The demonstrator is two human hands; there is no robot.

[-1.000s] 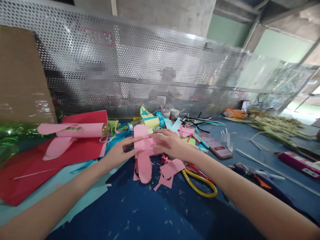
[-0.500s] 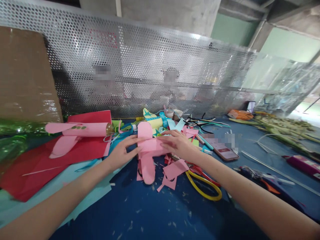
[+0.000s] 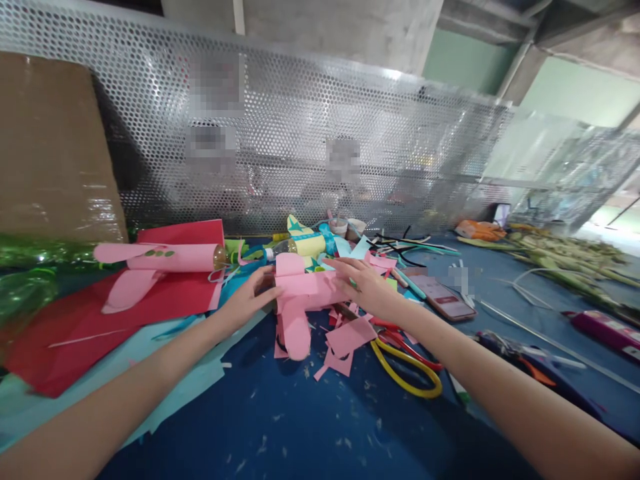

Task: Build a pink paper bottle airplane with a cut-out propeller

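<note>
Between my two hands is a pink paper airplane [image 3: 313,288] with a tube-shaped body and a rounded wing reaching toward me. My left hand [image 3: 251,293] grips its left end, thumb in front and fingers partly hidden behind it. At the other end, my right hand [image 3: 373,287] rests its fingers on the pink body. Pink paper scraps [image 3: 350,337] lie below the right hand, beside scissors [image 3: 413,377] with yellow handles. To the left, a second pink airplane [image 3: 173,259], made on a bottle, lies on red paper [image 3: 95,333].
Light blue sheets [image 3: 195,377] spread under my left forearm. Behind the airplane lies a yellow paper-covered bottle [image 3: 310,247] with blue stars. A phone [image 3: 445,297], a purple tube-like item [image 3: 610,332] and plant stalks [image 3: 560,260] are on the right. A perforated metal panel [image 3: 290,133] stands behind.
The pink airplane has tilted in my hands, so its far wing looks shorter and lower. Its body has shifted slightly, and my right hand has moved a little to the right.
</note>
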